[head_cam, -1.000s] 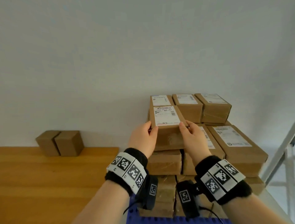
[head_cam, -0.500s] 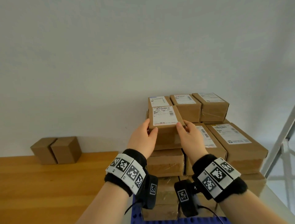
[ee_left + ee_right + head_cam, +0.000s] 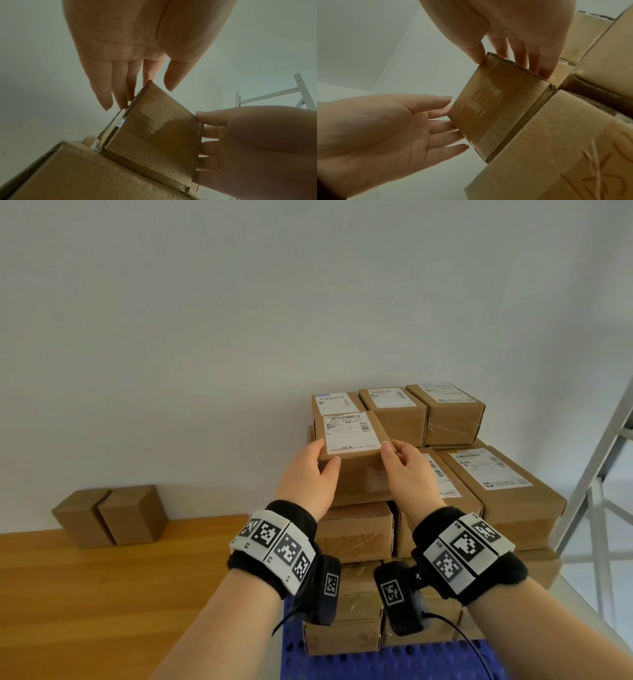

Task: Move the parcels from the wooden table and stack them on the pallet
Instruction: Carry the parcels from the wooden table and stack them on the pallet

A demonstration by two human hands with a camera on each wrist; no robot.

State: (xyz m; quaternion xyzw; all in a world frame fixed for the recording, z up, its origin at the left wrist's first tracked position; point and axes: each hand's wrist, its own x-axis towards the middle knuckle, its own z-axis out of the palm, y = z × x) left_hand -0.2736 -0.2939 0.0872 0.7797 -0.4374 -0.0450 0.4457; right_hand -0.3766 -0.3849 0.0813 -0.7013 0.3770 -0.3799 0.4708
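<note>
A brown parcel (image 3: 352, 446) with a white label rests on top of the stack of parcels (image 3: 356, 532), which stands on the blue pallet (image 3: 376, 662). The parcel lies just in front of the back row. My left hand (image 3: 323, 455) lies against its left side with straight, spread fingers (image 3: 447, 127). My right hand (image 3: 394, 453) lies along its right side, fingers (image 3: 209, 129) straight and the thumb at the near top corner. In the wrist views the parcel (image 3: 157, 132) (image 3: 496, 105) sits flat on a larger box. Two plain parcels (image 3: 109, 515) stand on the wooden table (image 3: 102, 594).
A grey metal frame (image 3: 596, 491) stands right of the stack. A white wall is close behind the stack and the table. Three labelled boxes (image 3: 421, 412) form the back top row, and a wide labelled box (image 3: 496, 484) lies at the right.
The labelled parcel has slid a little further back on the stack toward the rear row, with both hands following at its sides.
</note>
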